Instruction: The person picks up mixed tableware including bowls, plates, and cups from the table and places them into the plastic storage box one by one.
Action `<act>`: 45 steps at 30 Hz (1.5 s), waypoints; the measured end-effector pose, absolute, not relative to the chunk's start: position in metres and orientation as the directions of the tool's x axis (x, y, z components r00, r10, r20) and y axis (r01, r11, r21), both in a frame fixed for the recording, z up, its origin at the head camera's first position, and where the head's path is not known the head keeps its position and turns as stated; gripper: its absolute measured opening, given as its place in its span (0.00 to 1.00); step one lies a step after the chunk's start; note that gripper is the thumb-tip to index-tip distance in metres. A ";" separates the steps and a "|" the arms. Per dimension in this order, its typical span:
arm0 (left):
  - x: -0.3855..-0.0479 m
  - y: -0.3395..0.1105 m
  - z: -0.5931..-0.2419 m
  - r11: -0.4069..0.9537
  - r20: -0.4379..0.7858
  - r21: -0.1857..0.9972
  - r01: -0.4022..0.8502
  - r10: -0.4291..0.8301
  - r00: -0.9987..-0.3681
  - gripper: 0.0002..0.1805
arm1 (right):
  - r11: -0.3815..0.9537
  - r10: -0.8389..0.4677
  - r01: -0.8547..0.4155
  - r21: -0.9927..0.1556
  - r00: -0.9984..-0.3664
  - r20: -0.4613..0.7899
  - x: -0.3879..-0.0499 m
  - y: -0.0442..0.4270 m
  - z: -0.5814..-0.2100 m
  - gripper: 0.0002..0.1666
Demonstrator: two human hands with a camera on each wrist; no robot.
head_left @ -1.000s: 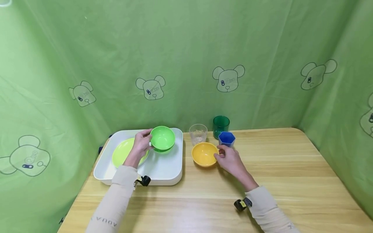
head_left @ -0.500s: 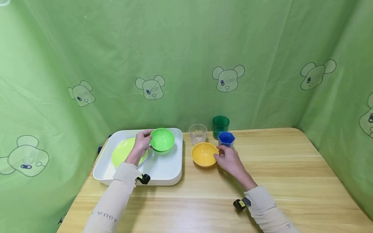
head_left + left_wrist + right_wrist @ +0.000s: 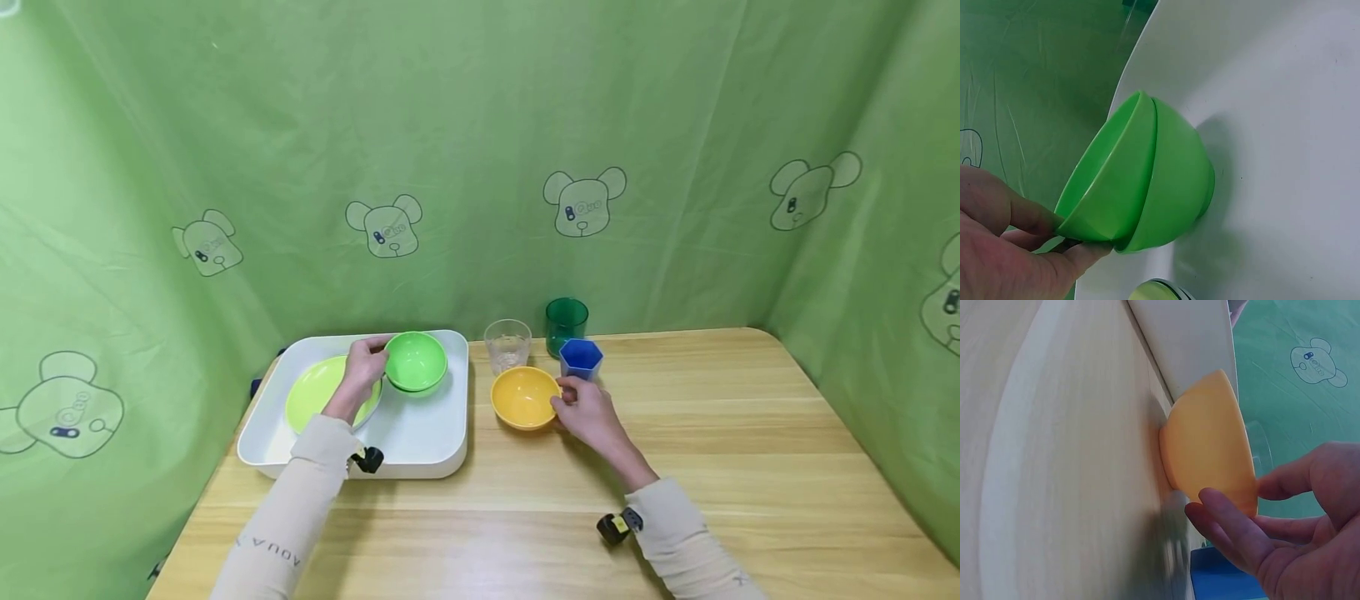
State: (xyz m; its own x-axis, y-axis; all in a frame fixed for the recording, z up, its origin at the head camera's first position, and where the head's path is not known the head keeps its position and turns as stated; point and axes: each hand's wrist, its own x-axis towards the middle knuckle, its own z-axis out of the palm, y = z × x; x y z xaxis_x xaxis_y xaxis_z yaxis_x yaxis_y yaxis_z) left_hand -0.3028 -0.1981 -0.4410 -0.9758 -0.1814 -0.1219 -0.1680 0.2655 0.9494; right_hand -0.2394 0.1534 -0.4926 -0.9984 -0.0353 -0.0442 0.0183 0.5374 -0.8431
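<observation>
My left hand point(image 3: 365, 367) pinches the rim of a green bowl point(image 3: 416, 360), which sits nested in a second green bowl point(image 3: 1175, 181). That lower bowl stands on the floor of the white tray point(image 3: 420, 450), right of a yellow-green plate point(image 3: 311, 396). In the left wrist view the thumb and fingers meet at the upper bowl's edge. Out on the table, my right hand point(image 3: 592, 412) holds an orange bowl point(image 3: 525, 398) by its right rim. The right wrist view shows the orange bowl point(image 3: 1207, 440) upright, thumb at the rim and fingers along its outer side.
Behind the orange bowl stand a clear cup point(image 3: 508, 346), a dark green cup point(image 3: 566, 327) and a blue hexagonal cup point(image 3: 581, 358). The wooden table point(image 3: 720, 433) stretches right. A green curtain point(image 3: 480, 150) hangs along the back and sides.
My left hand has lowered the upper green bowl slightly, so the gap to the lower bowl has narrowed. The right hand and orange bowl have stayed nearly still.
</observation>
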 end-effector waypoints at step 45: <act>-0.309 -0.205 -0.446 0.423 -0.150 0.884 -0.198 -0.145 -0.978 0.20 | 0.433 0.057 0.130 -0.892 -0.992 -0.117 -0.235 0.157 -0.487 0.24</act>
